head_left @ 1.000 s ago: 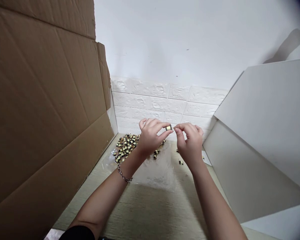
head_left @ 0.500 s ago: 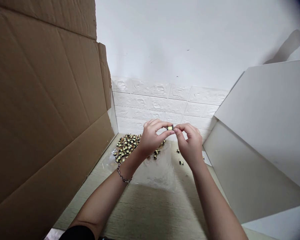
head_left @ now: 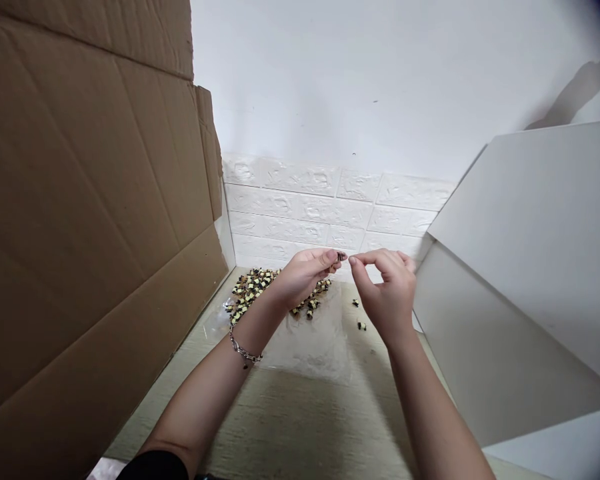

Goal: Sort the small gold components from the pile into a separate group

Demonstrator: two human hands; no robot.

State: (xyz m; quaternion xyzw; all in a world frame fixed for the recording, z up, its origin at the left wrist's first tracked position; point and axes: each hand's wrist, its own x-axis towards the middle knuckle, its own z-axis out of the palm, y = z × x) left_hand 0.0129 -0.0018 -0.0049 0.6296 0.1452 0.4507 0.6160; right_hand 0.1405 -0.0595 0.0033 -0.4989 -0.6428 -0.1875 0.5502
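My left hand (head_left: 307,273) pinches a small transformer (head_left: 341,257) between thumb and fingers, turned so that its dark end with pins shows. Most of its body is hidden by the fingers. Just to the right, my right hand (head_left: 387,283) is closed in a pinch, thumb and index fingertip close to the transformer's end. Whatever may be between those fingertips is too small to make out. Below and left of the hands lies a heap of similar transformers (head_left: 253,287) with yellow windings and black ends, partly covered by my left forearm.
The heap rests on a clear plastic bag (head_left: 305,350) spread over the pale tabletop (head_left: 280,417). Two loose transformers (head_left: 362,326) lie right of the bag. A tall cardboard sheet (head_left: 90,200) stands on the left, a white panel (head_left: 510,320) on the right, and a brick-patterned wall (head_left: 300,210) behind.
My left hand has rolled over, turning the transformer so its yellow side no longer shows. My right fingertips have come slightly away from it, and the right hand has shifted a little right.
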